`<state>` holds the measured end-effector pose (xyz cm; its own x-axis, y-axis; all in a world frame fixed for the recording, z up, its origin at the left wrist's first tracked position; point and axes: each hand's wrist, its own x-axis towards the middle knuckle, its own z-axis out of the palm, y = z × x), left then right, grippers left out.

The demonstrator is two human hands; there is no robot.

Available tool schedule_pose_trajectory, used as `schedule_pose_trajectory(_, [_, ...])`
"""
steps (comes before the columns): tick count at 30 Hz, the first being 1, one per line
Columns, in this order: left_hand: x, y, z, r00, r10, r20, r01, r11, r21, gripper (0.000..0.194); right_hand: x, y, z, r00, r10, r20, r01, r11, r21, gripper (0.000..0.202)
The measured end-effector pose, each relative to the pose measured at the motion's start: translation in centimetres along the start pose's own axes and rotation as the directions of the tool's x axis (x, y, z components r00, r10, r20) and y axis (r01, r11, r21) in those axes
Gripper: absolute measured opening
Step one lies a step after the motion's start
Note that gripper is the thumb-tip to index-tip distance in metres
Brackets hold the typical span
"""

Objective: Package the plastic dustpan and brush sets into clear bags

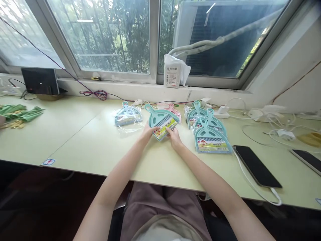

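Observation:
Both my hands hold one teal dustpan and brush set (155, 116), tilted above the table, its handle pointing up and to the left. My left hand (148, 132) is closed on its lower left edge, thumb over the printed label. With thumb and fingers, my right hand (174, 135) grips the lower right part of the label. Behind it a pink dustpan set (175, 111) lies partly hidden. To the left sits a blue dustpan set (128, 115) in clear plastic wrap. Several teal dustpan sets (212, 137) lie overlapping on the right.
On the pale table (87, 144), a black phone (257, 166) with a white cable lies right, near tangled chargers (273, 117). A tablet (40, 81) stands back left, with green cloth items (21, 113) before it. A white bagged box (172, 74) rests on the sill.

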<state>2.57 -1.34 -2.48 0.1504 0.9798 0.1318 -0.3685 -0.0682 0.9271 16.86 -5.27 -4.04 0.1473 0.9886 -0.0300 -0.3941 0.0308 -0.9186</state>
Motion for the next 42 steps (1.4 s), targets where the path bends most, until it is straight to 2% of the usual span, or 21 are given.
schedule_pose_trajectory(4, [-0.7, -0.4, 1.1, 0.994, -0.020, 0.104, 0.021, 1.000, -0.006, 0.073, -0.3, -0.5, -1.6, 0.997, -0.015, -0.072, 0.017, 1.000, 0.018, 0.045])
schedule_pose_trajectory(8, [-0.9, 0.2, 1.1, 0.946, -0.134, 0.294, 0.148, 0.989, -0.026, 0.058, -0.2, -1.3, -2.3, 0.986, -0.066, -0.151, 0.082, 0.991, 0.101, 0.044])
schedule_pose_trajectory(11, [-0.7, 0.6, 0.7, 0.921, -0.172, 0.349, 0.197, 0.980, -0.036, 0.047, 0.3, -1.4, -2.5, 0.985, -0.067, -0.160, 0.084, 0.991, 0.106, 0.042])
schedule_pose_trajectory(14, [-0.6, 0.3, 0.6, 0.925, -0.190, 0.329, 0.209, 0.978, -0.020, 0.045, 0.5, -1.2, -2.8, 0.987, -0.040, -0.153, 0.057, 0.993, 0.107, 0.042])
schedule_pose_trajectory(18, [-0.6, -0.2, 0.9, 0.959, -0.179, 0.218, 0.181, 0.983, 0.011, 0.044, 0.4, -1.0, -2.8, 0.992, -0.044, -0.116, 0.058, 0.991, 0.121, 0.040])
schedule_pose_trajectory(25, [-0.6, -0.5, 0.9, 0.969, -0.191, 0.155, 0.168, 0.974, 0.150, 0.060, 0.3, -1.1, -2.5, 0.992, -0.027, -0.120, 0.042, 0.991, 0.128, 0.037])
schedule_pose_trajectory(28, [-0.9, -0.1, 1.0, 0.966, -0.192, 0.170, 0.161, 0.970, 0.180, 0.066, 0.4, -1.0, -2.4, 0.991, -0.028, -0.132, 0.045, 0.991, 0.125, 0.036])
schedule_pose_trajectory(31, [-1.4, 0.5, 0.9, 0.951, -0.190, 0.246, 0.142, 0.969, 0.201, 0.069, 0.5, -1.1, -2.2, 0.986, -0.025, -0.166, 0.049, 0.989, 0.139, 0.035])
schedule_pose_trajectory(33, [-1.6, 0.9, 0.8, 0.929, -0.197, 0.313, 0.142, 0.971, 0.192, 0.067, 0.6, -1.2, -2.2, 0.984, -0.006, -0.178, 0.034, 0.987, 0.158, 0.031])
schedule_pose_trajectory(37, [-1.2, 1.2, 0.6, 0.907, -0.207, 0.368, 0.151, 0.973, 0.173, 0.061, 1.1, -1.5, -2.3, 0.981, 0.008, -0.195, 0.031, 0.980, 0.195, 0.029])
schedule_pose_trajectory(42, [-0.7, 0.8, 1.0, 0.928, -0.203, 0.312, 0.142, 0.968, 0.208, 0.055, 1.5, -1.4, -2.3, 0.980, -0.060, -0.191, 0.089, 0.985, 0.151, 0.028])
